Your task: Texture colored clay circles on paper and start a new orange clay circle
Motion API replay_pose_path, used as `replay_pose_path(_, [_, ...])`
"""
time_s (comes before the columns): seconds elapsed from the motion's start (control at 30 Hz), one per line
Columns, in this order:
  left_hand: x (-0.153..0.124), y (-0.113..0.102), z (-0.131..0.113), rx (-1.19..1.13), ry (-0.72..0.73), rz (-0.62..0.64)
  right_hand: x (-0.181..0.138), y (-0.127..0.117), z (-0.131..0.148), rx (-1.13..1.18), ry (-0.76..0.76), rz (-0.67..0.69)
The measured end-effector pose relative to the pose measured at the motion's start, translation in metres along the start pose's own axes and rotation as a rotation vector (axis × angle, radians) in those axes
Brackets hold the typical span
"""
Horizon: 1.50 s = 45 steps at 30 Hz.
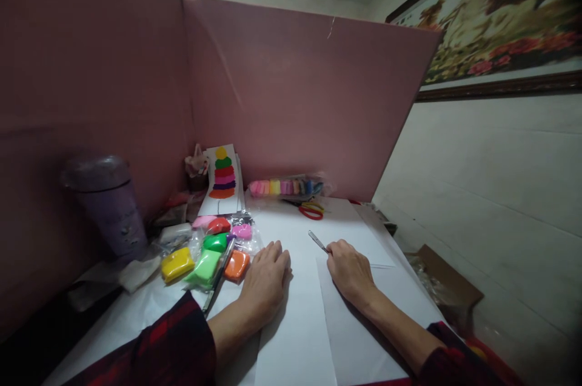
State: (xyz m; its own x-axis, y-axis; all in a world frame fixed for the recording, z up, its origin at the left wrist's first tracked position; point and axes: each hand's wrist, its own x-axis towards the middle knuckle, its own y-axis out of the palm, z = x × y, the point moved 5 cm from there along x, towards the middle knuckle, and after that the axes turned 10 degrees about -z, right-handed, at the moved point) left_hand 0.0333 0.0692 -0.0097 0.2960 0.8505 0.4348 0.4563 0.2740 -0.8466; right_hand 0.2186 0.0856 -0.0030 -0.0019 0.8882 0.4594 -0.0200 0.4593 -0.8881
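Plaid sleeves (163, 343), left hand (267, 280) flat beside colourful packets (205, 266), right hand (350, 271) gripping metal tool (317, 241), scissors (304, 210) beyond

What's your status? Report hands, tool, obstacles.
Left hand resting on white paper. Right hand gripping slim silver tool. Scissors lying beyond tool; orange clay packet beside left hand.

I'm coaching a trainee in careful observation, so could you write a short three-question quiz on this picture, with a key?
1. Short answer: Which hand holds the slim silver metal tool in its fingers?
2. True or false: The square orange block in clear plastic lies to the left of the left hand.
3. Multiple choice: On the white paper sheet bearing a stack of coloured shapes, which colour is at the top?
A) green
B) yellow
C) orange

Key: 1. The right hand. 2. True. 3. B.
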Motion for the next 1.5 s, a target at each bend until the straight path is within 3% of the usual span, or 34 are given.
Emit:
replay_pose_path(0.2, [0.0,-0.002,-0.002,0.018,0.015,0.013,0.002,0.0,-0.001,0.001,-0.004,-0.019])
replay_pose_path(0.4, [0.0,-0.002,-0.001,0.025,0.015,0.013,0.006,-0.005,-0.005,-0.087,-0.042,-0.132])
replay_pose_path(0.57, [0.001,0.0,-0.001,0.026,0.015,0.016,0.007,-0.001,-0.005,-0.164,-0.075,-0.055])
replay_pose_path(0.87, [0.001,-0.004,-0.004,0.046,0.039,0.017,0.006,0.001,-0.006,-0.157,-0.064,-0.06])
replay_pose_path(1.13, [0.0,-0.003,-0.005,0.08,0.046,0.022,0.004,-0.005,-0.003,-0.037,-0.096,-0.164])
replay_pose_path(1.5, [0.0,0.0,-0.005,0.126,0.035,0.01,0.004,0.005,-0.001,0.03,-0.102,-0.071])
